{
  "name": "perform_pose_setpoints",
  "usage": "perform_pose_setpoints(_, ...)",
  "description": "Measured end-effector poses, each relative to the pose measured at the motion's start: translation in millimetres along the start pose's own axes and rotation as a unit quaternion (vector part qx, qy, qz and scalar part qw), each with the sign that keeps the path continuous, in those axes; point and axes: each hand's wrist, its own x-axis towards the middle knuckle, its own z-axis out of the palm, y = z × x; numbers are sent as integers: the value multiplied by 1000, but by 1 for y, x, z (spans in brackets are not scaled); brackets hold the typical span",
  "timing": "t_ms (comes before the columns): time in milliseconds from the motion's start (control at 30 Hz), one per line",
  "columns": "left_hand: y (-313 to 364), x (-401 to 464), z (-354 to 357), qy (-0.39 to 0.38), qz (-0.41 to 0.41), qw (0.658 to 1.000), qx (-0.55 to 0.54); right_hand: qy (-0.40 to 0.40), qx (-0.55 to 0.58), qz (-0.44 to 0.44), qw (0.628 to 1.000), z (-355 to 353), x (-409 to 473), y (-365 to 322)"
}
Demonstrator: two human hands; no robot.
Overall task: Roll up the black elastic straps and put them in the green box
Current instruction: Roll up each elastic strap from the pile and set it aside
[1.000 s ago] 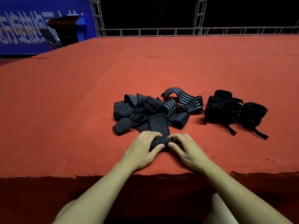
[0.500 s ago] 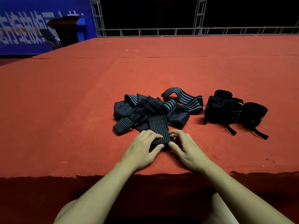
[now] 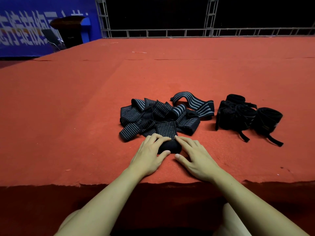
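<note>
Head view. On the red carpeted platform (image 3: 85, 116) I see a loose heap of striped black elastic straps (image 3: 153, 114), and to its right, apart from it, a cluster of straps already rolled (image 3: 247, 116) with loose tails trailing toward the near edge. The strap being worked (image 3: 166, 129) runs from the heap toward me and ends in a partial roll (image 3: 168, 147) lying on the carpet between my hands. I judge the material light, soft and springy: a roll is likely to loosen unless kept pinched, so hold is best taken across its full width, at both ends. My left hand (image 3: 150, 155) lies over the left end of the roll, fingers bent across its top and thumb against its near side; my right hand (image 3: 194, 157) touches the right end with fingers fairly straight and spread, thumb on the carpet just before the roll. No green box appears anywhere in this view.
</note>
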Motion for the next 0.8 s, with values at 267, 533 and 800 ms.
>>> perform_pose_setpoints(267, -2, -3, -1, 3, 16, 1000, -22, 25, 41, -18, 999, -2, -3, -3)
perform_pose_setpoints(533, 4, -7, -8, -14, 42, 997, -67, 54, 78, -41, 995, -5, -6, -2)
perform_pose_setpoints(800, 11, -9, -11, -2, 72, 994, -81, 38, 93, 0, 995, -9, -8, -7)
